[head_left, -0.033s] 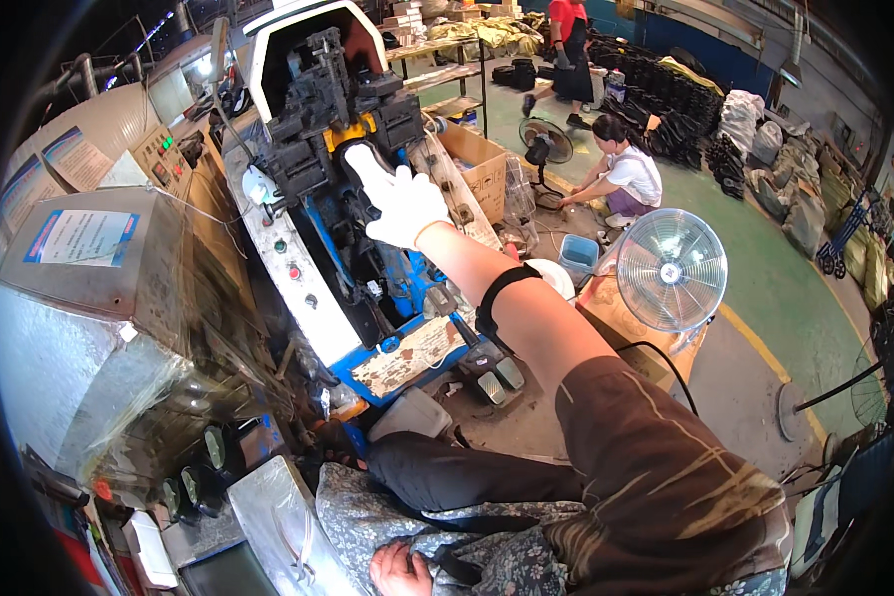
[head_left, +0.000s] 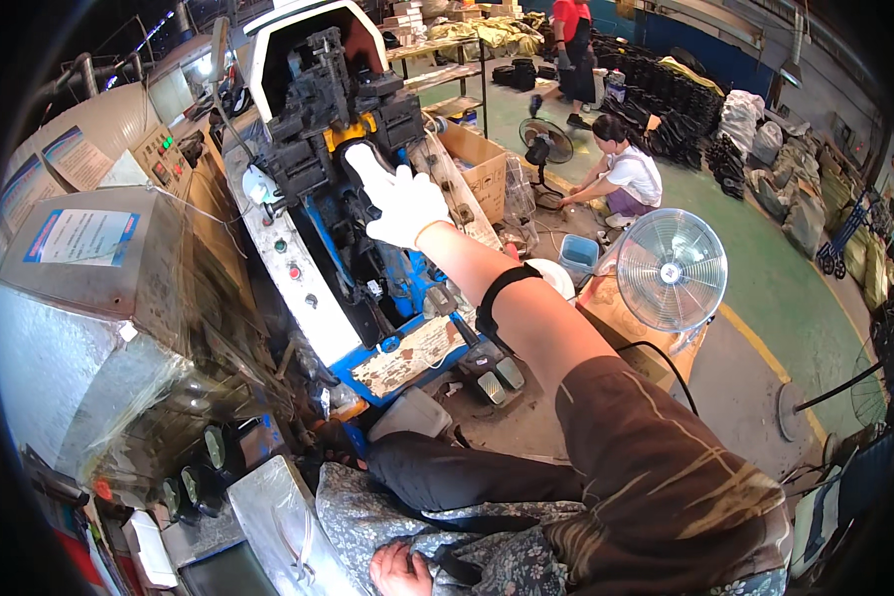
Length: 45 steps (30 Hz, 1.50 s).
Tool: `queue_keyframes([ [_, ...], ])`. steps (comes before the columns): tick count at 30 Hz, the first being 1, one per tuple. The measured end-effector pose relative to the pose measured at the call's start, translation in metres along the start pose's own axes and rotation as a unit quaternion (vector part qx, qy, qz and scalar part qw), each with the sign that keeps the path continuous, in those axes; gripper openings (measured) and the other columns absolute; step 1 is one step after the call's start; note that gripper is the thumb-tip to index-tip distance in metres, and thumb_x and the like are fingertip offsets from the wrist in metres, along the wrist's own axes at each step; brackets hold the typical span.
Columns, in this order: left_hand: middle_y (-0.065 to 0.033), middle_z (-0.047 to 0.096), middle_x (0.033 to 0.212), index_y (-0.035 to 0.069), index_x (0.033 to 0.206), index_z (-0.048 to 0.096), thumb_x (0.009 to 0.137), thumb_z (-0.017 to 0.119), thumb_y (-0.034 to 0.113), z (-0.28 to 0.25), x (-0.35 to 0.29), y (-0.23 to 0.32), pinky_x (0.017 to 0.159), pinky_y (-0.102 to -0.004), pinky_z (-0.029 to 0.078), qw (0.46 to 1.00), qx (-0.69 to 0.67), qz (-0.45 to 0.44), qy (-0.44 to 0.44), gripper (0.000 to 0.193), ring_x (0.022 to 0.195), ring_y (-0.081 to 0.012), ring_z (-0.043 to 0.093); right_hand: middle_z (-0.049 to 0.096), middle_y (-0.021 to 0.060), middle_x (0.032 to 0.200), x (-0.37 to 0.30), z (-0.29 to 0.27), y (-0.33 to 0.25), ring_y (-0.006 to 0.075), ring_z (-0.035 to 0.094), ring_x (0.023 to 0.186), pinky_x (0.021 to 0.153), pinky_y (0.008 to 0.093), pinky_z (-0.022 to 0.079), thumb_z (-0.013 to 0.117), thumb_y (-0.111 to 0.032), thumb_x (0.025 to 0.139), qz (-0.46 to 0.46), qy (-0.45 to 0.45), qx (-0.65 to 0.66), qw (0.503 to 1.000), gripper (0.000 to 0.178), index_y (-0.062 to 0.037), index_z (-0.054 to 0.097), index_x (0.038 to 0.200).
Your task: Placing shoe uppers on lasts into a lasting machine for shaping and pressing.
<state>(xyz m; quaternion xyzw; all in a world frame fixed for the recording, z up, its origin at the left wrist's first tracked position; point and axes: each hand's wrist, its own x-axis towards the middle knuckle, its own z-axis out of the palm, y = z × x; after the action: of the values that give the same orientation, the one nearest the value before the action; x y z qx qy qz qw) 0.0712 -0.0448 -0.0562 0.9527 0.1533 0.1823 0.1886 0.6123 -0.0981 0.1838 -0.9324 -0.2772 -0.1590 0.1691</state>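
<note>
In front of you stands a big black and blue machine (head_left: 328,223). Off to its right is a round fan (head_left: 671,270). Your right hand (head_left: 407,211), in a white glove, reaches into the machine's middle. Your left hand (head_left: 401,570) lies in your lap, fingers bent; I can't tell if it holds anything. A long white piece (head_left: 365,164) sits in the machine, by your right fingers; I can't tell if they grip it.

The green floor (head_left: 765,333) bears black heaped goods (head_left: 656,104) and greyish sacks (head_left: 803,189).
</note>
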Motion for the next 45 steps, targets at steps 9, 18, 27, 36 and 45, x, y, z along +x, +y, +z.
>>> queue_keyframes([
  [9, -0.0208, 0.069, 0.110, -0.002, 0.101, 0.070, 0.085, 0.068, 0.014, -0.003, 0.000, 0.002, 0.095, -0.0493, 0.049, 1.000, -0.001, -0.004, 0.000, 0.022, 0.104, -0.0410, 0.062, 0.054, 0.0214, 0.122, 0.001, 0.004, -0.001, 0.0401, 0.057, 0.108, 0.090, 0.0488, 0.050, 0.077, -0.037, 0.074, 0.001, 0.021, -0.016, 1.000, 0.107, -0.0287, 0.011, 0.157],
  [18, -0.0213, 0.070, 0.108, -0.002, 0.101, 0.070, 0.084, 0.069, 0.014, 0.001, -0.001, -0.003, 0.095, -0.0493, 0.049, 1.000, -0.008, -0.007, 0.001, 0.023, 0.101, -0.0410, 0.063, 0.054, 0.0218, 0.121, 0.000, -0.003, -0.003, 0.0399, 0.057, 0.109, 0.091, 0.0485, 0.049, 0.076, -0.038, 0.074, 0.009, 0.007, 0.007, 1.000, 0.105, -0.0272, 0.013, 0.156],
  [27, -0.0209, 0.069, 0.109, -0.001, 0.101, 0.070, 0.085, 0.069, 0.014, 0.001, -0.002, -0.003, 0.096, -0.0494, 0.048, 1.000, -0.001, -0.007, -0.002, 0.022, 0.103, -0.0412, 0.062, 0.054, 0.0227, 0.121, 0.001, 0.001, -0.002, 0.0402, 0.057, 0.108, 0.090, 0.0488, 0.050, 0.076, -0.038, 0.074, 0.007, 0.010, -0.003, 1.000, 0.105, -0.0267, 0.013, 0.157],
  [36, -0.0196, 0.070, 0.110, -0.001, 0.102, 0.070, 0.085, 0.068, 0.013, 0.001, -0.002, -0.004, 0.095, -0.0480, 0.049, 1.000, 0.000, -0.008, -0.002, 0.022, 0.104, -0.0399, 0.062, 0.053, 0.0224, 0.122, 0.001, 0.003, -0.001, 0.0408, 0.057, 0.108, 0.090, 0.0491, 0.050, 0.077, -0.038, 0.074, 0.002, 0.017, -0.001, 1.000, 0.106, -0.0288, 0.011, 0.157],
  [45, -0.0204, 0.070, 0.107, 0.000, 0.100, 0.070, 0.084, 0.068, 0.015, 0.001, -0.002, -0.006, 0.093, -0.0484, 0.049, 1.000, 0.005, 0.009, -0.005, 0.022, 0.101, -0.0405, 0.063, 0.053, 0.0230, 0.121, -0.003, -0.005, -0.001, 0.0421, 0.057, 0.108, 0.090, 0.0510, 0.049, 0.078, -0.038, 0.075, 0.013, 0.010, 0.007, 1.000, 0.104, -0.0276, 0.012, 0.154],
])
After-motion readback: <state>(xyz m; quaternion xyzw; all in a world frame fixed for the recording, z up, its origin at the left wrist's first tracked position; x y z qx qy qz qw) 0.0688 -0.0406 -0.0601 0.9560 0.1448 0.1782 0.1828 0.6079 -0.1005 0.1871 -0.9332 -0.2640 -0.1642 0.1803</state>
